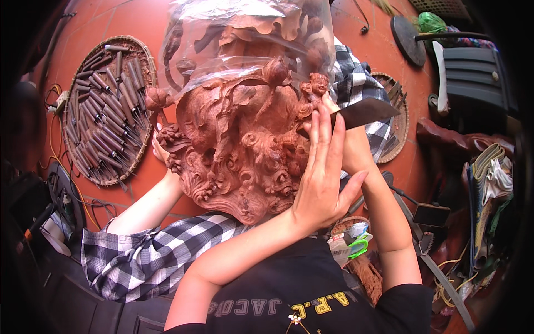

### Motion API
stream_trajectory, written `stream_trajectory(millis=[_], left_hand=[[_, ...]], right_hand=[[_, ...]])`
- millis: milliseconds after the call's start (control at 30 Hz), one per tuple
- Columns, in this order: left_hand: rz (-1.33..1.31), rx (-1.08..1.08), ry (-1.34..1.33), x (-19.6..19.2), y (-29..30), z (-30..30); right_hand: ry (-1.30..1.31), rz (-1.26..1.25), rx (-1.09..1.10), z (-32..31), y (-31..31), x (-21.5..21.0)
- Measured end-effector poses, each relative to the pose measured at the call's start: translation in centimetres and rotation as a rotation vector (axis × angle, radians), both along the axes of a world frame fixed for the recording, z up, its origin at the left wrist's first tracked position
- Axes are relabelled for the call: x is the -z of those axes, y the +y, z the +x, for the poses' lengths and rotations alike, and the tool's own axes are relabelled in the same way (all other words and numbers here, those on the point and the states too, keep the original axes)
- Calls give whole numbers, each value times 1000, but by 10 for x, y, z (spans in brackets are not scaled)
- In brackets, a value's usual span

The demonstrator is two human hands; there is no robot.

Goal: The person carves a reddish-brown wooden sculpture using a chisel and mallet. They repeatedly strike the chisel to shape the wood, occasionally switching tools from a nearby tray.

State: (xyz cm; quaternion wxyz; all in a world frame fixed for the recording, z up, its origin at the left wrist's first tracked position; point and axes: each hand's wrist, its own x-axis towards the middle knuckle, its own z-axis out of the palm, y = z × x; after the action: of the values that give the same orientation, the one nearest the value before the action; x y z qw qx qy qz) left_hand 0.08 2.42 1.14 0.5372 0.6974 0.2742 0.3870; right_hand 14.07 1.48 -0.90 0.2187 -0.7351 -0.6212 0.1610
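A large reddish-brown wood carving (pixel 239 139) with swirls, petals and a lotus bud stands in front of me. At its right edge is a small carved figure (pixel 317 84). My left hand (pixel 322 183) reaches across with fingers stretched out flat, over a dark, thin, flat piece (pixel 367 113) beside the carving. Whether the fingers grip this piece or only lie on it, I cannot tell. My right hand (pixel 353 147) is behind it. One pale fingertip shows near the small figure; the other fingers are hidden. Clear plastic sheeting (pixel 250 50) covers the carving's upper part.
A round woven tray (pixel 150 72) full of wooden-handled carving tools lies left on red tiles. Another tray (pixel 404 122) is at right, partly covered by checkered cloth (pixel 356 67). Green-handled scissors (pixel 360 245) sit near my body. A dark chair (pixel 473 78) stands at far right.
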Motion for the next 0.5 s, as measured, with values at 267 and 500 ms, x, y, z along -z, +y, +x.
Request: stream_trajectory(millis=[267,500], left_hand=[[11,178,24,-17,-2,-27],[-193,330,22,-32,-7,-45]], right_hand=[[504,97,95,-3,-13,-38],[259,280,146,-16,-18,-43]])
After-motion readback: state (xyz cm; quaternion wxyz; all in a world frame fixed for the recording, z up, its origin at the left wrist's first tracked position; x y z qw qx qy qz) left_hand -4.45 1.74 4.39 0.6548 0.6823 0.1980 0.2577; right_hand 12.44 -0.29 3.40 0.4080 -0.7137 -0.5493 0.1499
